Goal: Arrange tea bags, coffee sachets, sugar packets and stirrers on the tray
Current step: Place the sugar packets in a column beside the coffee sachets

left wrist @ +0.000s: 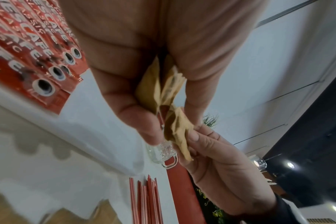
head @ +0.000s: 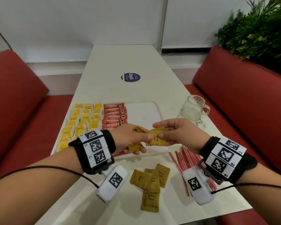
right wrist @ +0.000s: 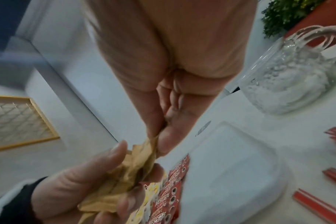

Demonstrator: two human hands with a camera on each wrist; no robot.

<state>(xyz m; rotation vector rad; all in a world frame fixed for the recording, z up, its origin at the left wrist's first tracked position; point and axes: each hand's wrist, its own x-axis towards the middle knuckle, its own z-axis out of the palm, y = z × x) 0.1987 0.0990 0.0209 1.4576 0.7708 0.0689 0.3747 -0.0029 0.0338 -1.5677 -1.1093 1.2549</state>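
Above the near edge of the white tray (head: 144, 111), both hands meet. My left hand (head: 144, 143) grips a small bunch of brown sugar packets (head: 135, 146) between thumb and fingers. Thumb and forefinger of my right hand (head: 158, 130) pinch one brown sugar packet (head: 157, 140) at the top of that bunch. The left wrist view shows the bunch (left wrist: 153, 91) and the pinched packet (left wrist: 178, 128) touching. Yellow tea bags (head: 83, 120) fill the tray's left side in rows. Red coffee sachets (head: 114, 116) lie in a column beside them. The tray's right part is bare.
Several loose brown sugar packets (head: 149, 181) lie on the white table near me. A heap of red stirrers (head: 185, 161) lies to their right. Two glass mugs (head: 195, 109) stand right of the tray. Red bench seats (head: 242, 95) flank the table, with a plant (head: 258, 30) at back right.
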